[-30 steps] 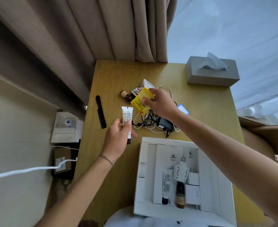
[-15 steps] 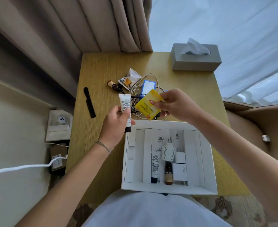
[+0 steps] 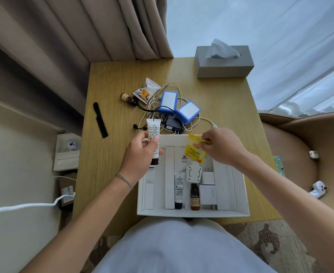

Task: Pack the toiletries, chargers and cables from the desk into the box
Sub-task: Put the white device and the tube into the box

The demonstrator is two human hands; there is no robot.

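Observation:
My left hand grips a white tube with a black cap, upright over the left rim of the white box. Over the box's far side, my right hand pinches a yellow tea sachet by its top corner. Inside the box lie a second white tube, a small brown bottle, a white round adapter and white chargers. Beyond it on the desk sit tangled cables, a black charger, two blue boxes, a brown bottle and a sachet.
A black comb lies at the desk's left side. A grey tissue box stands at the far right corner. Curtains hang behind the desk. A brown chair is to the right. A white cable runs along the floor at left.
Both hands have drawn back from the pile toward the box. The yellow sachet now hangs over the box's far compartments, and the tube is at the box's left rim.

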